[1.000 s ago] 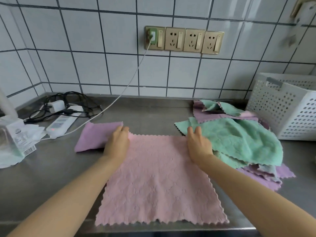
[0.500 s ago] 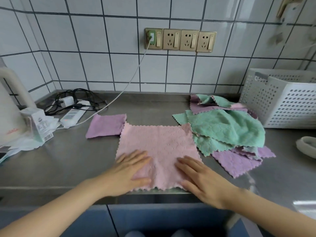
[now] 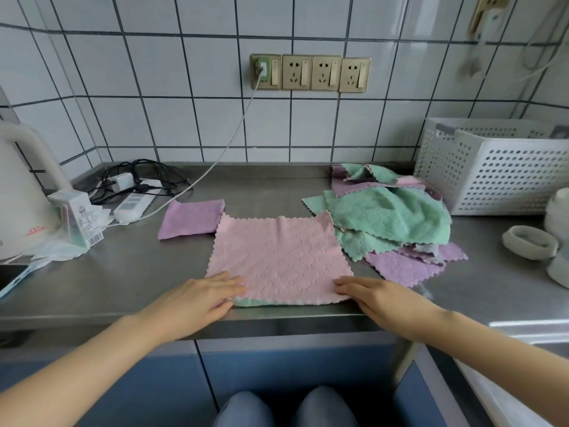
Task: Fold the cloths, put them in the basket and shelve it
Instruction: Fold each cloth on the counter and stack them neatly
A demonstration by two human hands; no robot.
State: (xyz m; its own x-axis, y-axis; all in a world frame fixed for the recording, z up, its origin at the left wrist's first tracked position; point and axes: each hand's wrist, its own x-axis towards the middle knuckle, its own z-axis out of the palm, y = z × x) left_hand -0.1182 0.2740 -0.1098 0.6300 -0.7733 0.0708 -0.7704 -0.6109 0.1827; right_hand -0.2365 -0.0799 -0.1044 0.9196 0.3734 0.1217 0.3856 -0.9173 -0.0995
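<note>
Pink cloth (image 3: 278,257): square, scalloped edges, embossed texture, laid flat at centre of frame on the steel tabletop (image 3: 129,272), near edge reaching the tabletop's front lip. Green strip visible beneath the near edge; cannot tell whether reverse face or a separate cloth.

Left hand (image 3: 197,295): at the near-left corner of the pink cloth, fingers extended and close together, fingertips resting on the corner. Grip not closed.

Right hand (image 3: 381,298): at the near-right corner, fingers extended, tips touching the cloth edge. Grip not closed.

Folded purple cloth (image 3: 191,218): left of centre, touching the far-left corner of the pink cloth.

Unfolded pile (image 3: 391,217): right of centre, green, purple and pink cloths overlapping, touching the pink cloth's right edge. Number of cloths in pile not determinable.

White perforated basket (image 3: 495,177): upper right of frame, upright on the tabletop, just beyond the pile. Right portion cut off by frame edge; interior hidden.

Far right: pale rounded objects, blurred, cut off, unidentifiable. Far left: white kettle (image 3: 18,195), partly cut off; power strip (image 3: 134,204) with tangled cables behind a small carton (image 3: 78,217).
</note>
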